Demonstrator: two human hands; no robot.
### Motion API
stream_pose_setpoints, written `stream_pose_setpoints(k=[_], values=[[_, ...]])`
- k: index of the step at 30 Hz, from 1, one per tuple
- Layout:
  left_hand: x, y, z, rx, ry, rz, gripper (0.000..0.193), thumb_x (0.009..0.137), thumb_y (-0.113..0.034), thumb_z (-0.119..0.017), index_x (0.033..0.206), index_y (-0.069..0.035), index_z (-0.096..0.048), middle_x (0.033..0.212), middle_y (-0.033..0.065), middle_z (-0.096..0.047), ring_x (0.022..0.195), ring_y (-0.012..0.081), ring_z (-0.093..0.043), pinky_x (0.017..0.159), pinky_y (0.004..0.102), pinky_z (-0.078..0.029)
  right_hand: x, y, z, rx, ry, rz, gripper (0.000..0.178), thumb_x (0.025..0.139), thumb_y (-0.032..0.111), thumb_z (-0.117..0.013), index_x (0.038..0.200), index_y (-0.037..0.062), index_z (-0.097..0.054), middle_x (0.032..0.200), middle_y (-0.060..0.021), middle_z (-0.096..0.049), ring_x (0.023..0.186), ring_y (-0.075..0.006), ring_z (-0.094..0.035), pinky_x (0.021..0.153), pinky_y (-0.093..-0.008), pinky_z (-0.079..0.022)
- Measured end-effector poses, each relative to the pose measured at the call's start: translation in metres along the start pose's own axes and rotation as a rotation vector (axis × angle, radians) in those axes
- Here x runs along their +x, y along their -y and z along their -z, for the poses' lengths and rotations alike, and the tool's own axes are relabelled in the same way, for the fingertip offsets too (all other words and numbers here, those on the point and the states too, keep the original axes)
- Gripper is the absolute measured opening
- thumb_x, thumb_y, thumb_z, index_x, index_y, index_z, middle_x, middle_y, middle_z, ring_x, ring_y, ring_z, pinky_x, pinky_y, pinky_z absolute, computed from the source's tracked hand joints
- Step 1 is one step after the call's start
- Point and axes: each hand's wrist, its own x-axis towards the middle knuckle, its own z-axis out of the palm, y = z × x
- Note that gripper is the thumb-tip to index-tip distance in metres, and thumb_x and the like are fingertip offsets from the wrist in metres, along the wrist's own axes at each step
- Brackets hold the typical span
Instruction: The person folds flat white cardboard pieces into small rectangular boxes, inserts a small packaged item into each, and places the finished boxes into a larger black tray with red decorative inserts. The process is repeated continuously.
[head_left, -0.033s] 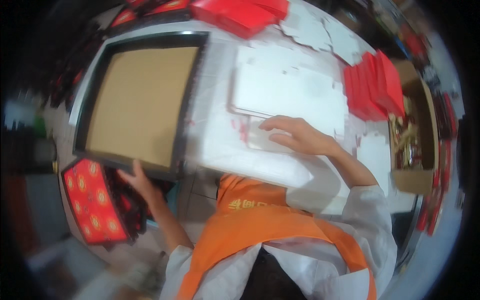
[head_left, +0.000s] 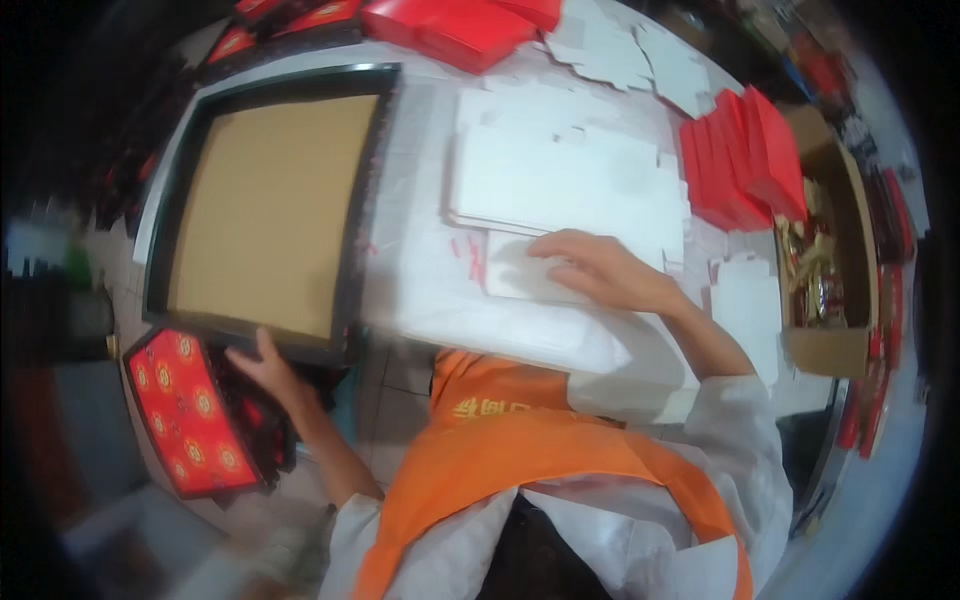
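My left hand [head_left: 266, 375] is at the near rim of a black-walled tray [head_left: 345, 220] with a plain brown bottom. Its thumb points up to the rim and its index finger stretches apart to the left; the other fingers are hard to see. Over the white table, my right hand [head_left: 605, 275] hovers on or just above a small white card piece [head_left: 510, 278], thumb and fingers apart and loosely curved. Contact there is unclear. Beyond it lies a stack of flat white cardboard blanks [head_left: 560, 165], partly covering the small piece.
Several red boxes [head_left: 745, 165] stand right, beside an open brown carton [head_left: 825, 350] holding small wrapped items. More red boxes [head_left: 450, 30] lie at the far edge. A red patterned panel [head_left: 190, 410] sits below the tray. White blanks [head_left: 745, 300] lie at the right.
The whole view has shifted slightly, so the tray and table sit a little farther left. Both hands keep nearly the same pose.
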Motion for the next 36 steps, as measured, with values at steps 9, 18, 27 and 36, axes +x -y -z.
stream_pose_setpoints(k=[9,18,27,36], values=[[-0.099,-0.013,-0.148,0.612,0.814,-0.944,0.048,0.086,-0.01,-0.05,0.129,0.005,-0.033,0.133,0.0209,-0.036,0.125,0.0312,-0.034,0.103,0.0359,-0.026,-0.09,-0.124,0.035,-0.738,-0.851,-0.35,0.045,0.084,0.013,-0.053,0.125,-0.0004,-0.04,0.126,-0.021,-0.043,0.118,-0.0327,-0.039,0.1,-0.0356,-0.029],[-0.107,0.056,-0.237,0.945,0.778,-0.917,0.053,0.082,-0.01,-0.052,0.128,0.007,-0.029,0.125,0.0261,-0.04,0.111,0.0389,-0.042,0.093,0.043,-0.034,-0.086,-0.157,0.023,0.06,-1.014,-0.5,0.055,0.088,0.013,-0.047,0.137,0.0028,-0.024,0.131,-0.0181,-0.038,0.107,-0.0245,-0.046,0.092,-0.0291,-0.035],[-0.088,0.033,-0.255,1.04,0.701,-1.16,0.012,0.075,-0.003,-0.056,0.087,-0.003,-0.058,0.099,0.0138,-0.056,0.093,0.0322,-0.051,0.078,0.0377,-0.041,-0.092,-0.164,0.021,0.122,-1.036,-0.478,0.054,0.088,0.011,-0.047,0.137,0.0029,-0.024,0.131,-0.0167,-0.039,0.104,-0.0222,-0.048,0.09,-0.0283,-0.037],[-0.126,-0.048,-0.229,0.149,0.906,-0.49,0.013,0.087,-0.009,-0.049,0.098,-0.001,-0.05,0.107,0.0096,-0.056,0.078,0.0122,-0.053,0.068,0.0254,-0.045,-0.103,-0.163,0.033,0.206,-1.135,-0.425,0.059,0.084,0.015,-0.056,0.133,-0.0012,-0.029,0.13,-0.0169,-0.041,0.115,-0.0231,-0.042,0.093,-0.0283,-0.035]])
